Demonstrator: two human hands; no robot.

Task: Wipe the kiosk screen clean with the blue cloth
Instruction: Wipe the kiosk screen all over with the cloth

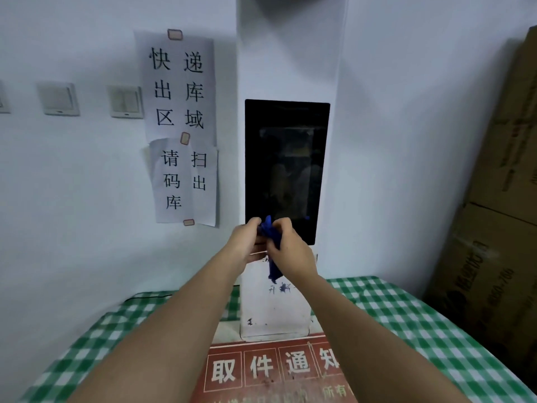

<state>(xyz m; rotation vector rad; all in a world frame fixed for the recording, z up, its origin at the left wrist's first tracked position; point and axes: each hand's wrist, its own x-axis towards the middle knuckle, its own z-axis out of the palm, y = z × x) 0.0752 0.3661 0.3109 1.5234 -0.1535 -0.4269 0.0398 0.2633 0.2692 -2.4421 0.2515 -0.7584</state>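
Nearest me, a red printed notice sheet lies on the green-and-white checked table. Above it, both hands pinch a crumpled dark blue cloth: left hand, right hand, just before the black kiosk screen's lower edge.

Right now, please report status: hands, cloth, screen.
Left hand and right hand both grip blue cloth, bunched, tail hanging. Held before kiosk screen lower edge. Nothing blocks screen.
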